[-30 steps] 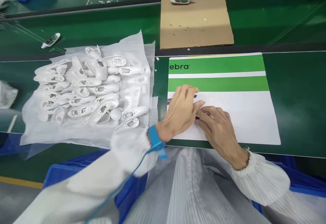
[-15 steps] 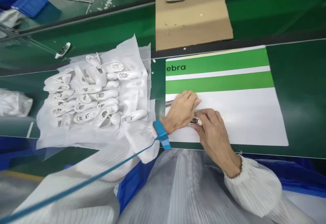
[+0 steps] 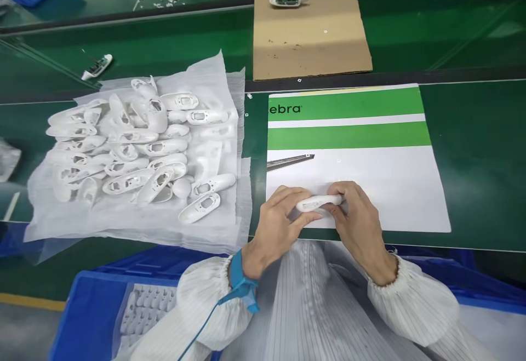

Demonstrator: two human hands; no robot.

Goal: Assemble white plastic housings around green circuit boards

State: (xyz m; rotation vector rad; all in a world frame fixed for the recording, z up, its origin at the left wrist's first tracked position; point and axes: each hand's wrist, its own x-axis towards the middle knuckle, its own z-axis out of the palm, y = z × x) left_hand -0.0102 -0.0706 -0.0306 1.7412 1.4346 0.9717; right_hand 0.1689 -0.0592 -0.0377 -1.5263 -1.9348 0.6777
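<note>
My left hand (image 3: 281, 224) and my right hand (image 3: 355, 221) together hold a white plastic device housing (image 3: 318, 202) by its two ends, just over the lower edge of a white-and-green printed sheet (image 3: 390, 196). A slender dark tool (image 3: 290, 161) lies on that sheet beyond my fingers. Left of my left hand, a heap of several similar white housings (image 3: 143, 150) rests on a crumpled translucent plastic sheet (image 3: 242, 196). What lies inside the held housing is hidden by my fingers.
A cardboard sheet (image 3: 310, 38) on the green workbench (image 3: 472, 153) carries an assembled device (image 3: 289, 0). Another device (image 3: 97, 67) lies on the green surface. Below the bench edge stands a blue crate (image 3: 94, 306) with a white moulded tray (image 3: 143, 309). A blue strap (image 3: 238, 276) circles my left wrist.
My hands have risen off the sheet with a white housing between them and drawn nearer to me. The dark tool is now uncovered. The view has shifted slightly.
</note>
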